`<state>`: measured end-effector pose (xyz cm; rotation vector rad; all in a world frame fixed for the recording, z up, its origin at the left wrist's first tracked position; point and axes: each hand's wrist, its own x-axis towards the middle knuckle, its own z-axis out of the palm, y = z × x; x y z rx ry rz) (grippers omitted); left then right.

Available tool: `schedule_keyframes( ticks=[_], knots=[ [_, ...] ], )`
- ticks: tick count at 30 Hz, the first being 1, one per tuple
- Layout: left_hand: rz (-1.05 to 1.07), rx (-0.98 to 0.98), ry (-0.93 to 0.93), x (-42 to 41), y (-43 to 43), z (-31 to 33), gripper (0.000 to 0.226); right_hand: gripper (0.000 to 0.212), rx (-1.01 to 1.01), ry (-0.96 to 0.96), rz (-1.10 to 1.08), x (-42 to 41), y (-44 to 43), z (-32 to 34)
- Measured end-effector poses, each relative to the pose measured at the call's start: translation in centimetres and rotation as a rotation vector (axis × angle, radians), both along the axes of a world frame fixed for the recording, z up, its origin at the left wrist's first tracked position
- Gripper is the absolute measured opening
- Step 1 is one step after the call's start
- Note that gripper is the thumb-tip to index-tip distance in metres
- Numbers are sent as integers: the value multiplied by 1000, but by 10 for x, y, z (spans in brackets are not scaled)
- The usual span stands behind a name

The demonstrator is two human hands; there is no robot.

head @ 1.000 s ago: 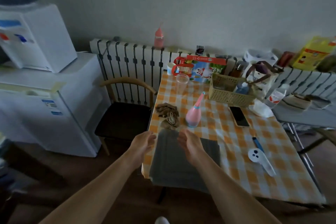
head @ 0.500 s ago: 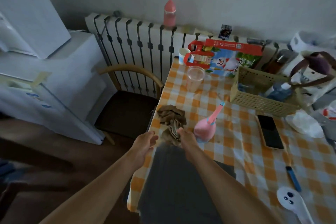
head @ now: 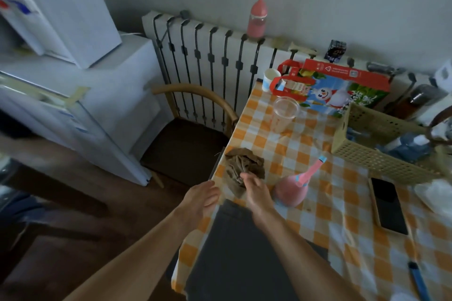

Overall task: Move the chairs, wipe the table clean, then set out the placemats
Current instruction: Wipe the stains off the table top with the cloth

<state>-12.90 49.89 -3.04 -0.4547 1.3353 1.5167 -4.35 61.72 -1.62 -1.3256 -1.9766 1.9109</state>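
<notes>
I see a big worktop (head: 325, 205) with an orange and white checked cover, filling the right side. To its left, far back by the radiator (head: 208, 56), a wooden chair (head: 186, 139) with a dark seat sits tucked beside the worktop's left edge. A white fridge (head: 80, 95) stands further left.

A dark grey placemat (head: 239, 256) lies flat on the near left corner of the worktop, under my right arm. Its far edge is just beside both hands.

A tan basket (head: 381, 151) sits on the far right, with a bright red box (head: 342, 85) behind it. A pink bottle (head: 293, 190) lies tipped over just to the right of my right hand. A black phone (head: 389, 205) lies flat, further right. A clear cup (head: 285, 112) stands far back.

The brown cloth (head: 244, 168) is crumpled up on the left edge of the worktop, just past the placemat. My right hand (head: 256, 190) reaches onto the near part of it, and its fingers (head: 247, 177) are bent down and touching the cloth. I cannot tell if they are pinching it tight.

My left hand (head: 203, 198) is at the worktop's left edge, near the cloth but not touching it. It is loosely open and holds nothing.
</notes>
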Motion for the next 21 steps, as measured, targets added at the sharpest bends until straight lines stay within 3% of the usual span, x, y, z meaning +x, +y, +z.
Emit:
schedule_keyframes(
  ticks=[3,6,10,12,15,18,19,21],
  knots=[
    [99,176,-30,-12,-11,18,33,30,120,167,264,0,-30,28],
    [185,303,-12,-28,-37,39,60,35,363,175,560,-6,-58,30],
    [262,182,132,-31,-92,72,36,29,533,251,783,-8,-103,43],
    [334,104,222,-28,-126,81,26,21,472,309,687,-8,-129,51],
    [392,156,269,-17,-177,92,29,12,272,276,392,-13,-166,63],
    [466,184,298,2,-247,106,31,30,-258,281,394,-17,-236,84],
    [486,182,311,9,-272,110,31,30,-339,319,420,-16,-262,93],
    [521,194,348,23,-313,117,31,37,-239,393,498,-16,-304,105]
  ],
)
